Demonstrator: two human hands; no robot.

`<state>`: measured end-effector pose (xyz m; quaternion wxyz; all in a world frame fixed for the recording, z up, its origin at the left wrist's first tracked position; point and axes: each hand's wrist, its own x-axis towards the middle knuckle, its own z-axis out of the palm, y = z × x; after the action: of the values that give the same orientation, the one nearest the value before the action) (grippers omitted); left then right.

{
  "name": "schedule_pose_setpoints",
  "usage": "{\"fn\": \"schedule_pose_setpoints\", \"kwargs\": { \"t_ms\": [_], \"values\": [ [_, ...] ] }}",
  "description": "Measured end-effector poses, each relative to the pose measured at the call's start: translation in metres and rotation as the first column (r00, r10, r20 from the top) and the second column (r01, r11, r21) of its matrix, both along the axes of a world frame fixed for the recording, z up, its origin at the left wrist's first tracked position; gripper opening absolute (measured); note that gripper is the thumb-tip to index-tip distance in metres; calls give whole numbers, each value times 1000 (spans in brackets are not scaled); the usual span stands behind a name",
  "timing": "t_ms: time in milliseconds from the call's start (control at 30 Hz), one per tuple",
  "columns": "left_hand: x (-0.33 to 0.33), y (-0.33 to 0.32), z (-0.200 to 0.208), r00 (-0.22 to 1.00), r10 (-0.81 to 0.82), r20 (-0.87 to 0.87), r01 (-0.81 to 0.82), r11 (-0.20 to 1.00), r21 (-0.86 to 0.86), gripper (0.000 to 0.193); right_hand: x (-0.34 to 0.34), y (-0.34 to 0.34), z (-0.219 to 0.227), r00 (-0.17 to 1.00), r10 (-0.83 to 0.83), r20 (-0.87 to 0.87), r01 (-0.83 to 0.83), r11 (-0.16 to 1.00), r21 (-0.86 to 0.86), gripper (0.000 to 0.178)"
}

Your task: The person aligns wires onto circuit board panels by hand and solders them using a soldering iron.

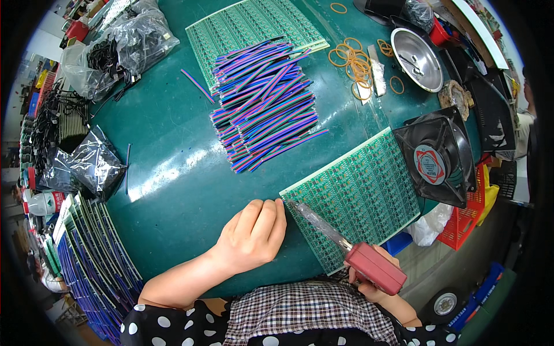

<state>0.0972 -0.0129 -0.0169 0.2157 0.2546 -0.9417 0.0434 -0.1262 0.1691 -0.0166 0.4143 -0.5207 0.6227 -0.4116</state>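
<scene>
1. Partly hidden, the near board runs under the red-handled tool, whose barrel covers a slanting strip from beside its left corner down to its lower edge.
2. Below the near board, the right grip is wrapped around the tool's handle, which hides much of the palm.
3. At the near board's left corner, the left grip has its fingers curled; their tips are hard to make out, so I cannot tell whether they pinch anything.
4. Beyond the near board, the pile of wires hides part of the far board.
5. Far left of the near board, the stack of wired boards fades into the dark rim of the view.
6. Open surface spreads left of the near board, and a narrower bare strip separates it from the wires.
7. Just beside the near board's right edge, the fan leaves little room.
8. As for the near board itself, it lies immediately right of the left grip and beyond the right one; whether the tool's tip touches it, I cannot tell.
</scene>
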Motion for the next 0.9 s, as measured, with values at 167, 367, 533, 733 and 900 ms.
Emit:
{"fn": "schedule_pose_setpoints", "kwargs": {
  "t_ms": [167, 367, 533, 733, 900],
  "values": [
    [-1, 1, 1, 1000, 10, 2, -10, 1000, 0, 29, 3, 1, -2, 998, -32, 58, 31, 999, 17, 71],
    [1, 3, 1, 999, 32, 35, -32, 999, -14, 28, 4, -2, -5, 999, -37, 40, 37, 999, -18, 74],
    [-2, 4, 1, 999, 24, 44, -24, 1000, -12, 28, -4, 2, -4, 1000, 19, -4, -19, 1000, -24, 71],
    [-2, 4, 1, 999, 33, 31, -33, 999, -7, 30, 0, -1, -14, 996, 26, -89, -39, 989, -142, 78],
    [-2, 4, 1, 999, 42, 29, -42, 999, 0, 30, -2, 1, -10, 998, 57, -22, -58, 995, -75, 79]
  ]
}}
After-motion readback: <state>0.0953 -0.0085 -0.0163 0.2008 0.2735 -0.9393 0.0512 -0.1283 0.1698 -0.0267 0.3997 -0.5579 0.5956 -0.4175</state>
